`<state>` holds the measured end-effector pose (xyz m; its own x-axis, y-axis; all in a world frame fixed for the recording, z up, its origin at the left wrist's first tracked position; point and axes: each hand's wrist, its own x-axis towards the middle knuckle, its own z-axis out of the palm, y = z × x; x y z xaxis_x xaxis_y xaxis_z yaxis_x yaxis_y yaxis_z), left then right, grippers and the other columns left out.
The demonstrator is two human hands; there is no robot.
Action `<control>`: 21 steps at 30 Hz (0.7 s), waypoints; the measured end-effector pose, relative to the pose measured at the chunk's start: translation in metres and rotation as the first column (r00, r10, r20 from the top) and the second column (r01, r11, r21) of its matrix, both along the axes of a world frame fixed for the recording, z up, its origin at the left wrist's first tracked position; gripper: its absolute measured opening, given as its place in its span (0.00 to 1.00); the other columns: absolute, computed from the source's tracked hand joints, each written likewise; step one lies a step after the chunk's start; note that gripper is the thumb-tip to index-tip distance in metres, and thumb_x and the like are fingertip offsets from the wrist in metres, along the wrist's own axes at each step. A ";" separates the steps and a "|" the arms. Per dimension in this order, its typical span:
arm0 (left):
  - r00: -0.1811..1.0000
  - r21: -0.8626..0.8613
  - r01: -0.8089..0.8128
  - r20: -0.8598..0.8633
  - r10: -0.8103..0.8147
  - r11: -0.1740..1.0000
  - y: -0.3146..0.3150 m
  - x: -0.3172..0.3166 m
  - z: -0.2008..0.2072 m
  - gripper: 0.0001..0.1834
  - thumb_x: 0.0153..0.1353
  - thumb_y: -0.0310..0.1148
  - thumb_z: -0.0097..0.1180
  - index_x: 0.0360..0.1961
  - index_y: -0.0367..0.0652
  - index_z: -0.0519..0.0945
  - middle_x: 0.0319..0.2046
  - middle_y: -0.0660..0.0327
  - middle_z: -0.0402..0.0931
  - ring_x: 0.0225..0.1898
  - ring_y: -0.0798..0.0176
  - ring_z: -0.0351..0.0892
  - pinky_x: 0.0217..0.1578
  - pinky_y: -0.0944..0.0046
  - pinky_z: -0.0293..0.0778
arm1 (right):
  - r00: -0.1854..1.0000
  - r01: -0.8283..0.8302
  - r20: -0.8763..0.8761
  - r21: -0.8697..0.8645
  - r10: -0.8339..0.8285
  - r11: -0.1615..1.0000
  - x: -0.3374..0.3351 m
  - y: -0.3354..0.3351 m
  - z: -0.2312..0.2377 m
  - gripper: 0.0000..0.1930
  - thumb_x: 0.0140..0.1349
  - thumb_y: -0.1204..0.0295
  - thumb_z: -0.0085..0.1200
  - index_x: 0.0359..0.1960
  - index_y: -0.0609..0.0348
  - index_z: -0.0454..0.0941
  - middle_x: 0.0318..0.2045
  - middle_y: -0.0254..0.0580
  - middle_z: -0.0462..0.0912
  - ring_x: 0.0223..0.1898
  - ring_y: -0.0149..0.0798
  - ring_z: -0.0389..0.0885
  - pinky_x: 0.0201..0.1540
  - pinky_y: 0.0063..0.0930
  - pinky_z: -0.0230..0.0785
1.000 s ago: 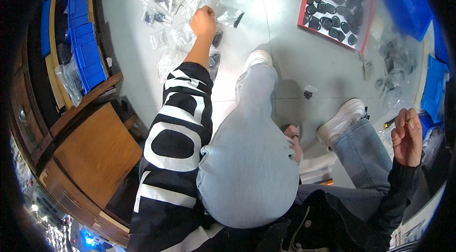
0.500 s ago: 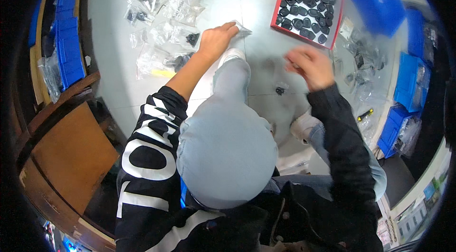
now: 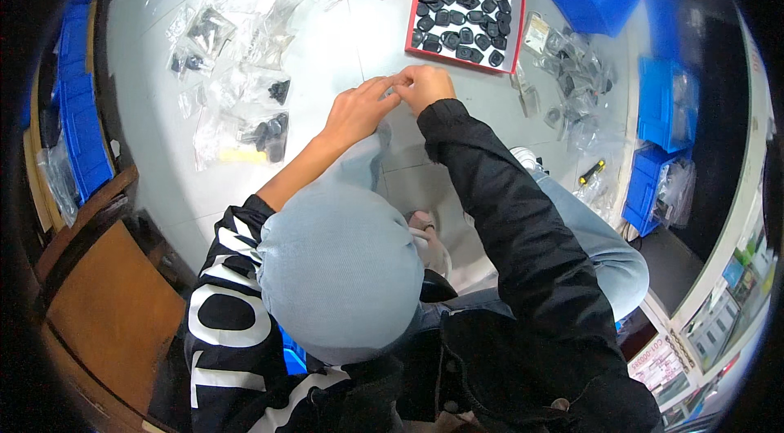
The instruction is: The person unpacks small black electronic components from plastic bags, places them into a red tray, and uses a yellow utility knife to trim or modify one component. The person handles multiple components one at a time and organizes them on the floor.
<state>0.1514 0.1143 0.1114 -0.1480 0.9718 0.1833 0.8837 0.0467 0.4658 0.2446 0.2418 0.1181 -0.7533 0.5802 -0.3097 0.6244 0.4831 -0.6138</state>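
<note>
Far left, blue bins line the floor's edge. Right of them, clear plastic bags holding dark parts lie scattered on the pale floor. The left hand and right hand meet fingertip to fingertip, pinching something too small to tell. Just beyond them, far right, sits a red tray filled with small black parts. More blue bins stand right.
</note>
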 end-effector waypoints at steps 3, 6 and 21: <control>0.998 -0.004 0.028 0.064 -0.027 1.000 0.000 0.001 0.001 0.11 0.47 0.25 0.49 0.34 0.48 0.74 0.46 0.65 0.70 0.48 0.64 0.71 0.31 0.66 0.75 | 0.970 -0.175 0.192 0.114 0.151 0.978 0.001 0.003 0.007 0.05 0.47 0.69 0.54 0.26 0.51 0.80 0.22 0.43 0.79 0.26 0.47 0.78 0.30 0.37 0.70; 0.997 -0.010 0.071 0.020 -0.070 0.997 0.002 0.000 0.002 0.11 0.48 0.27 0.49 0.35 0.48 0.74 0.45 0.65 0.70 0.47 0.64 0.71 0.32 0.66 0.74 | 0.948 -0.250 0.254 0.220 0.192 0.943 -0.001 0.000 0.012 0.04 0.49 0.68 0.52 0.25 0.48 0.79 0.21 0.42 0.79 0.26 0.48 0.78 0.29 0.39 0.70; 0.996 -0.002 0.029 -0.082 -0.029 1.000 0.007 -0.010 -0.002 0.11 0.47 0.28 0.52 0.34 0.48 0.75 0.39 0.63 0.71 0.42 0.61 0.72 0.33 0.64 0.73 | 0.968 -0.240 0.000 0.289 0.251 0.927 0.008 -0.006 -0.001 0.04 0.50 0.73 0.51 0.27 0.55 0.78 0.29 0.41 0.78 0.29 0.44 0.78 0.29 0.34 0.71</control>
<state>0.1414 0.1208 0.1098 -0.1040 0.9757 0.1926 0.9200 0.0207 0.3914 0.2521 0.2360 0.1169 -0.8909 0.4354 -0.1293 0.4442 0.7759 -0.4479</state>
